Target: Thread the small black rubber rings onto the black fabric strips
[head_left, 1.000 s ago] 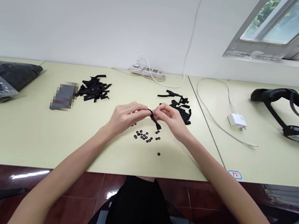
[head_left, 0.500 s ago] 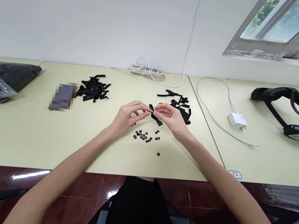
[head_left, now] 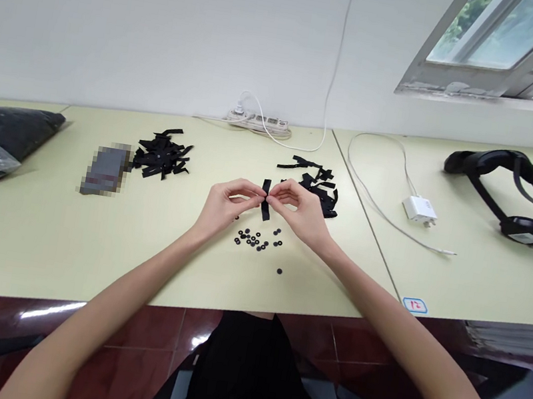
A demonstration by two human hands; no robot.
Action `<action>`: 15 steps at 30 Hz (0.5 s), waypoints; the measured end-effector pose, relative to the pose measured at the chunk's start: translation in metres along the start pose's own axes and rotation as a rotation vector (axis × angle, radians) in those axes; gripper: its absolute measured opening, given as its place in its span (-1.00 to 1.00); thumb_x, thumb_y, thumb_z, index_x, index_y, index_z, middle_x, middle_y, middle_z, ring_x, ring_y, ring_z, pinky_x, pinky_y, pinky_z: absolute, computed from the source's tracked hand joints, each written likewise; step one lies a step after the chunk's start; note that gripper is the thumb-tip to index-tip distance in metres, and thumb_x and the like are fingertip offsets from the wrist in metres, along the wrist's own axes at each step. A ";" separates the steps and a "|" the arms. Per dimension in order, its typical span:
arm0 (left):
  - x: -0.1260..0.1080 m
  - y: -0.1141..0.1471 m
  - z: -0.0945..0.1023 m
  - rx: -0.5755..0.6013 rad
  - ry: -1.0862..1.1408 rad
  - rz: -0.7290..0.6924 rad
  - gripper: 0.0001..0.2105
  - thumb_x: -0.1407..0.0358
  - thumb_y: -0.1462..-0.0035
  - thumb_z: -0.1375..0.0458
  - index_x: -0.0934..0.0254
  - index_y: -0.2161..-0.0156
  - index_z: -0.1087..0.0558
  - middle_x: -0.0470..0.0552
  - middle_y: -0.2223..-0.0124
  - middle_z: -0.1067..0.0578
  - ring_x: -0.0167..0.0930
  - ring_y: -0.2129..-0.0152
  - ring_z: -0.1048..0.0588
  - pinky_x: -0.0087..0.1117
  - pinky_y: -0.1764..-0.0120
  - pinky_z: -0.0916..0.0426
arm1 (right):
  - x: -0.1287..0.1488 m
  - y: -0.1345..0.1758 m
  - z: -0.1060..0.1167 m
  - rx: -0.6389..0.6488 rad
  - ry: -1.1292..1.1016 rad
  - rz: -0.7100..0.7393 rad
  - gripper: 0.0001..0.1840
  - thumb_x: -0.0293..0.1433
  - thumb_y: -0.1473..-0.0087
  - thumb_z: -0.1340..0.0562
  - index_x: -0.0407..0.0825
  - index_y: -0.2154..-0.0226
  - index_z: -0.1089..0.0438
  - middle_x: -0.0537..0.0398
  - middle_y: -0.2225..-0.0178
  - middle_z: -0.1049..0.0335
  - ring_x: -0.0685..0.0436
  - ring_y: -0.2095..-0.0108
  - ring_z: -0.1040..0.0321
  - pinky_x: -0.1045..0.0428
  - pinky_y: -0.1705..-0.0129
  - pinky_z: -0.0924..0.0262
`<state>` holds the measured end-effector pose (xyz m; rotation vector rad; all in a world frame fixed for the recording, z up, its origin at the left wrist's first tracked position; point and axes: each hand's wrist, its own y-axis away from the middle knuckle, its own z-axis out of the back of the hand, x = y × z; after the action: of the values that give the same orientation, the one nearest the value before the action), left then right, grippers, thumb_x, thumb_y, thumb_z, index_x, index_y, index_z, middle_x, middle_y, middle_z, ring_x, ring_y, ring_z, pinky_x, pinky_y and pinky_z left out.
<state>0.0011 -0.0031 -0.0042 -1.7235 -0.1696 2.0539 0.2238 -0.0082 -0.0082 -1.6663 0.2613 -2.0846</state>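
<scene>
A short black fabric strip [head_left: 265, 211] is pinched at its middle between both hands, above the table. My left hand [head_left: 225, 204] grips it from the left with thumb and forefinger closed. From the right, my right hand [head_left: 301, 212] pinches the same spot; whether a small part sits between the fingertips is hidden. Several small black round discs [head_left: 252, 240], some with a pale centre, lie scattered on the table just below the hands. Behind my right hand is a loose pile of black strips [head_left: 330, 199]. A denser pile of black strips [head_left: 162, 155] lies to the left.
A blurred grey object [head_left: 107, 169] and a black plastic bag [head_left: 7, 141] lie at the left. By the wall is a power strip [head_left: 258, 123]. A white charger [head_left: 420, 210] with its cable and a black headset [head_left: 515, 195] are at the right.
The strip has turned from slanted to nearly upright in the view. Both hands keep pinching it at the middle. The whole view has shifted slightly.
</scene>
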 end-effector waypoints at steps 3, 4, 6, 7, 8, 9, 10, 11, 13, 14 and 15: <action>0.003 -0.002 0.003 -0.021 0.015 0.039 -0.70 0.00 -0.20 -0.53 0.19 0.17 -0.74 0.08 0.12 -0.74 -0.24 0.16 -0.72 -0.14 0.00 -0.69 | -0.002 -0.003 0.012 0.219 0.114 -0.030 -0.89 -0.26 -0.35 -0.36 0.07 0.18 -0.59 0.09 0.22 -0.68 -0.14 0.20 -0.62 -0.12 0.05 -0.54; 0.005 -0.003 0.004 -0.028 0.023 0.045 -0.72 0.02 -0.20 -0.54 0.18 0.17 -0.75 0.07 0.13 -0.74 -0.24 0.16 -0.72 -0.13 -0.02 -0.69 | -0.002 -0.003 0.016 0.296 0.165 -0.034 -0.90 -0.29 -0.35 -0.35 0.07 0.20 -0.61 0.11 0.25 -0.68 -0.13 0.24 -0.60 -0.10 0.09 -0.51; 0.007 -0.005 0.006 -0.031 0.056 0.059 -0.75 0.07 -0.18 -0.55 0.18 0.17 -0.75 0.06 0.13 -0.74 -0.26 0.16 -0.72 -0.12 -0.03 -0.69 | -0.003 -0.002 0.020 0.411 0.249 -0.012 -0.89 -0.34 -0.33 -0.36 0.08 0.24 -0.65 0.13 0.29 -0.68 -0.11 0.28 -0.57 -0.07 0.14 -0.45; 0.009 -0.006 0.007 -0.027 0.080 0.070 -0.75 0.08 -0.18 -0.56 0.18 0.17 -0.74 0.05 0.13 -0.73 -0.27 0.17 -0.71 -0.12 -0.02 -0.70 | -0.003 -0.001 0.020 0.450 0.278 0.010 -0.89 -0.36 -0.32 -0.37 0.09 0.24 -0.66 0.14 0.29 -0.68 -0.11 0.28 -0.56 -0.05 0.16 -0.42; 0.010 -0.006 0.008 -0.021 0.103 0.083 -0.75 0.09 -0.18 -0.56 0.18 0.17 -0.74 0.05 0.14 -0.72 -0.28 0.18 -0.71 -0.12 -0.01 -0.71 | -0.004 0.000 0.019 0.484 0.300 0.034 -0.89 -0.37 -0.31 -0.38 0.10 0.24 -0.67 0.14 0.27 -0.68 -0.11 0.28 -0.55 -0.04 0.18 -0.40; 0.011 -0.007 0.008 -0.015 0.120 0.098 -0.74 0.09 -0.17 -0.56 0.19 0.16 -0.74 0.04 0.14 -0.72 -0.28 0.18 -0.71 -0.12 0.00 -0.71 | -0.005 0.002 0.017 0.515 0.315 0.055 -0.90 -0.37 -0.31 -0.39 0.11 0.23 -0.69 0.13 0.24 -0.68 -0.11 0.27 -0.55 -0.04 0.19 -0.38; 0.013 -0.007 0.009 -0.010 0.132 0.111 -0.73 0.08 -0.17 -0.56 0.19 0.16 -0.73 0.04 0.14 -0.72 -0.28 0.19 -0.71 -0.11 0.00 -0.72 | -0.005 0.003 0.014 0.539 0.325 0.068 -0.89 -0.38 -0.31 -0.40 0.12 0.22 -0.70 0.13 0.22 -0.68 -0.11 0.27 -0.55 -0.03 0.21 -0.36; 0.014 -0.008 0.009 -0.006 0.135 0.121 -0.72 0.07 -0.17 -0.56 0.20 0.15 -0.73 0.04 0.14 -0.72 -0.28 0.19 -0.71 -0.10 -0.01 -0.72 | -0.006 0.004 0.011 0.556 0.331 0.074 -0.89 -0.38 -0.31 -0.40 0.13 0.21 -0.70 0.12 0.19 -0.68 -0.11 0.27 -0.55 -0.03 0.22 -0.36; 0.015 -0.008 0.010 -0.002 0.126 0.124 -0.70 0.06 -0.15 -0.57 0.19 0.14 -0.74 0.06 0.12 -0.73 -0.27 0.17 -0.72 -0.07 -0.05 -0.70 | -0.008 0.006 0.007 0.574 0.338 0.075 -0.86 -0.40 -0.34 -0.39 0.14 0.20 -0.70 0.11 0.16 -0.67 -0.12 0.26 -0.56 -0.03 0.22 -0.36; 0.015 -0.009 0.010 0.000 0.118 0.122 -0.70 0.05 -0.15 -0.57 0.18 0.14 -0.74 0.07 0.11 -0.74 -0.25 0.16 -0.72 -0.07 -0.07 -0.69 | -0.009 0.007 0.005 0.574 0.345 0.075 -0.86 -0.40 -0.35 -0.38 0.13 0.20 -0.69 0.10 0.15 -0.67 -0.12 0.24 -0.57 -0.03 0.21 -0.37; 0.016 -0.009 0.010 0.003 0.109 0.119 -0.70 0.05 -0.15 -0.57 0.18 0.13 -0.74 0.08 0.10 -0.75 -0.24 0.14 -0.73 -0.06 -0.08 -0.68 | -0.009 0.007 0.004 0.573 0.354 0.075 -0.86 -0.40 -0.36 -0.36 0.12 0.20 -0.68 0.09 0.15 -0.66 -0.13 0.24 -0.57 -0.03 0.21 -0.37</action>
<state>-0.0078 0.0129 -0.0131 -1.8792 -0.0303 2.0347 0.2308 -0.0099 -0.0186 -0.9412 -0.1560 -2.1212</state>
